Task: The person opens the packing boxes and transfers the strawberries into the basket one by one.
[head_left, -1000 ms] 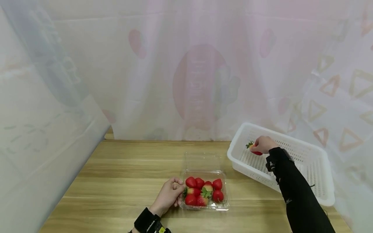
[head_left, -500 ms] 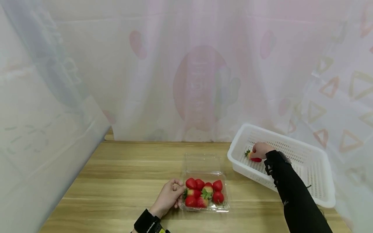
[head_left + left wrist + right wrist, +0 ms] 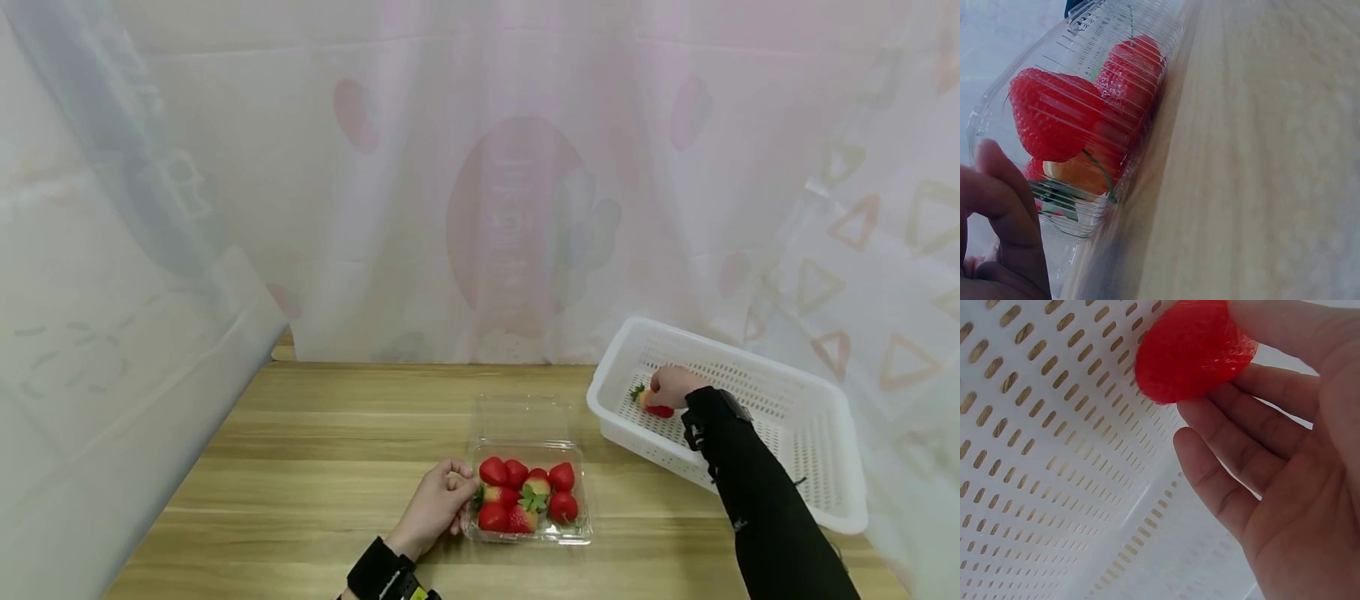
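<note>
Inside the white plastic basket, my right hand pinches a strawberry between thumb and fingers, low near the basket floor. The right wrist view shows the red end of that strawberry, with the little finger standing away from it. My left hand grips the left rim of a clear plastic clamshell box, whose lid lies back behind it. Several strawberries, some with green leaves, lie in the box. In the left wrist view, curled fingers meet the box's edge; the thumb's contact is unclear.
The wooden table carries both containers, with the basket at its back right. White printed curtains hang behind and along both sides. The basket's raised, slotted walls surround my right hand.
My right hand has lowered the strawberry farther into the basket, then stayed nearly still over the last half second. The left hand keeps its place at the box.
</note>
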Demonstrator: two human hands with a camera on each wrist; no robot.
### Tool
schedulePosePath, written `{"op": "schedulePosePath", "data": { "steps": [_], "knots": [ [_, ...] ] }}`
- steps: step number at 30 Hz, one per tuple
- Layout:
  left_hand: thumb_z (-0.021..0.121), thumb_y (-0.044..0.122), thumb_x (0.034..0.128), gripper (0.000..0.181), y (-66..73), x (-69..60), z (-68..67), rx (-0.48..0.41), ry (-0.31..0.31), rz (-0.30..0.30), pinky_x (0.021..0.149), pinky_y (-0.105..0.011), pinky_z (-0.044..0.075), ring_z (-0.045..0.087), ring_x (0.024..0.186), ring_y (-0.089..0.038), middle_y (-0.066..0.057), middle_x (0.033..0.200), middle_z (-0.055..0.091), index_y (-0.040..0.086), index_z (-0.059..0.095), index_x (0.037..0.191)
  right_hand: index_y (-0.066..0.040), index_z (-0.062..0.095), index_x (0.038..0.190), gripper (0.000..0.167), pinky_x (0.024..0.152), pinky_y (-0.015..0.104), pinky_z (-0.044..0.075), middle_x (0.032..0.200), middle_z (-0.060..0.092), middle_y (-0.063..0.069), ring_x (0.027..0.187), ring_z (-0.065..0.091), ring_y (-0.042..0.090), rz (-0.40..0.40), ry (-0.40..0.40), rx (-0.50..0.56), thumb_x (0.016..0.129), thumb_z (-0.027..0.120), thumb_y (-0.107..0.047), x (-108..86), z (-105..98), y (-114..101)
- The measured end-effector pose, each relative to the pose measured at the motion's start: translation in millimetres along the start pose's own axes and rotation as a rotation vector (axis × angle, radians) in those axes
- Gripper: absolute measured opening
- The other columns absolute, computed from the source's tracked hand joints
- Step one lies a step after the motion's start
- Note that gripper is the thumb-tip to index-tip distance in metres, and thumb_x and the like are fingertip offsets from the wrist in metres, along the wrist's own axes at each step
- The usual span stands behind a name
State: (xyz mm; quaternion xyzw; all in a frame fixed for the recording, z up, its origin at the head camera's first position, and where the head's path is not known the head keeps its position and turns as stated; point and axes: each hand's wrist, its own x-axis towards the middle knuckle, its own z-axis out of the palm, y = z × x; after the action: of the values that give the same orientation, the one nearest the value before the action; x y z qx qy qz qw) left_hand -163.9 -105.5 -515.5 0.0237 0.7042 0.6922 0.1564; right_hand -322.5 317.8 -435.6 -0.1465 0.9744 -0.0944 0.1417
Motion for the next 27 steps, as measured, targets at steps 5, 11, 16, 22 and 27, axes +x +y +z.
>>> {"op": "schedulePosePath", "data": {
  "steps": [5, 11, 16, 22, 27],
  "knots": [
    [0.063, 0.013, 0.0966, 0.024, -0.5, 0.4, -0.5, 0.003, 0.001, 0.0, 0.037, -0.016, 0.039, 0.046, 0.041, -0.004, 0.003, 0.062, 0.052, 0.001, 0.045, 0.108, 0.005, 0.069, 0.101, 0.026, 0.07, 0.037, 0.051, 0.085, 0.068, 0.012, 0.075, 0.06, 0.021, -0.014, 0.005, -0.004, 0.093, 0.067, -0.019, -0.6, -1.7, 1.5],
    [0.062, 0.012, 0.0969, 0.024, 0.0, 1.0, -0.2, 0.008, -0.005, 0.002, 0.037, -0.016, 0.039, 0.045, 0.041, -0.003, 0.003, 0.061, 0.052, 0.001, 0.044, 0.108, 0.003, 0.07, 0.099, 0.025, 0.07, 0.037, 0.051, 0.085, 0.069, 0.011, 0.075, 0.061, 0.021, -0.042, 0.014, 0.002, 0.094, 0.066, -0.021, -4.0, -5.5, 3.1],
    [0.062, 0.013, 0.097, 0.024, 1.0, 1.7, 0.7, 0.008, -0.009, 0.002, 0.037, -0.016, 0.039, 0.046, 0.041, -0.003, 0.003, 0.061, 0.052, 0.001, 0.044, 0.108, 0.003, 0.07, 0.101, 0.026, 0.071, 0.037, 0.05, 0.087, 0.069, 0.012, 0.077, 0.061, 0.023, -0.054, 0.023, 0.029, 0.096, 0.064, -0.021, -8.3, -9.5, 2.3],
    [0.062, 0.013, 0.0967, 0.024, 1.6, 3.6, 0.6, 0.024, -0.004, 0.009, 0.037, -0.016, 0.038, 0.046, 0.041, -0.004, 0.002, 0.06, 0.052, 0.001, 0.045, 0.108, 0.011, 0.063, 0.119, 0.04, 0.087, 0.049, 0.054, 0.109, 0.068, 0.026, 0.102, 0.065, 0.04, -0.066, 0.043, 0.056, 0.095, 0.065, -0.021, -14.5, -18.4, -5.4],
    [0.061, 0.014, 0.0974, 0.024, 1.5, 4.1, 1.8, 0.034, -0.009, 0.013, 0.037, -0.016, 0.038, 0.045, 0.041, -0.004, 0.002, 0.059, 0.052, 0.001, 0.045, 0.108, 0.012, 0.061, 0.121, 0.044, 0.09, 0.052, 0.055, 0.11, 0.068, 0.026, 0.103, 0.065, 0.039, -0.088, 0.089, 0.055, 0.094, 0.066, -0.022, -17.8, -26.7, -12.0]
  ]
}}
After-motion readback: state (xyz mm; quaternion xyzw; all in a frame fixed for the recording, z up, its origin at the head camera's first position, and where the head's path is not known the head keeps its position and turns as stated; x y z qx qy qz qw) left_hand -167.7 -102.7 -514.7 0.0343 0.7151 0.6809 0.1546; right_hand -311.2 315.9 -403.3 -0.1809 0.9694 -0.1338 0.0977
